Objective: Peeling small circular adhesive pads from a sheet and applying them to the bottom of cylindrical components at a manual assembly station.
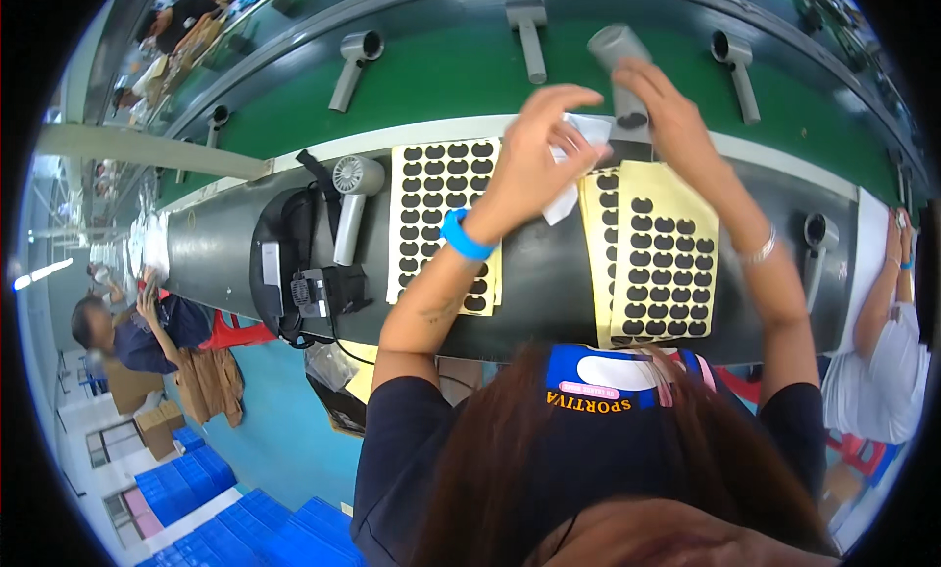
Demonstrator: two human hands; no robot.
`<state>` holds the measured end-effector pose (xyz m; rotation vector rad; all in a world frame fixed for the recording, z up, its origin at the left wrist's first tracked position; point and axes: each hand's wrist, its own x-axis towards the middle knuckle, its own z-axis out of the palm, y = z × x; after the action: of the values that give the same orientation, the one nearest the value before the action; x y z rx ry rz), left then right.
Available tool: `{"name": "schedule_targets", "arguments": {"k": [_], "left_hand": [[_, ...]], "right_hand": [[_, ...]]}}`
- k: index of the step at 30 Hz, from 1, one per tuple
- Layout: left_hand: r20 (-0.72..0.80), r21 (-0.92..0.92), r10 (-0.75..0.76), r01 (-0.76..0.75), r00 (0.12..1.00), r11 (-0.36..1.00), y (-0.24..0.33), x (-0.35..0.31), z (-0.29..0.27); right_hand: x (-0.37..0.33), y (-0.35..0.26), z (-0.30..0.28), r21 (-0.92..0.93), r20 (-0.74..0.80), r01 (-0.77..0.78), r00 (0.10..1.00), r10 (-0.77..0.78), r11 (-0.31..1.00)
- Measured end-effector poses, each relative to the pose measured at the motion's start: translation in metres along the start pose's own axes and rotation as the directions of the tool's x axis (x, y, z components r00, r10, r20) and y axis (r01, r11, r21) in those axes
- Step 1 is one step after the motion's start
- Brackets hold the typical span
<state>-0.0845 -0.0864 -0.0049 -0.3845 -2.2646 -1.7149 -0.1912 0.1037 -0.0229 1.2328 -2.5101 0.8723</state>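
My left hand (542, 153), with a blue band at its wrist, is closed on a crumpled white piece of paper or cloth (563, 206). My right hand (674, 113), somewhat smeared by motion, grips a grey hair-dryer-shaped housing (618, 46) over the far edge of the bench. A dark oval shows at the handle's lower end. Below my left hand lies a pale yellow sheet (396, 265) with rows of black notched-oval stickers. Another sticker sheet (678, 197), its upper rows partly bare, lies overlapping others below my right hand.
Along the green conveyor (431, 87) lie more grey housings, including one at left (348, 72) and one at right (740, 72). A grey handheld fan (355, 195) and a black strapped device (284, 263) rest on the dark bench (211, 248). Other people sit at both sides.
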Motion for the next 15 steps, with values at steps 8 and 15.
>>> {"name": "schedule_targets", "arguments": {"k": [8, 15], "left_hand": [[-0.205, 0.743, 0.026, 0.138, 0.978, 0.655, -0.119, 0.058, -0.021], [-0.418, 0.701, 0.388, 0.02, 0.821, 0.712, -0.081, 0.063, -0.069]], "right_hand": [[0.03, 0.116, 0.012, -0.443, 0.091, 0.129, 0.991, -0.098, 0.887], [-0.058, 0.023, -0.022, 0.019, -0.117, -0.156, 0.981, 0.157, 0.988]]}}
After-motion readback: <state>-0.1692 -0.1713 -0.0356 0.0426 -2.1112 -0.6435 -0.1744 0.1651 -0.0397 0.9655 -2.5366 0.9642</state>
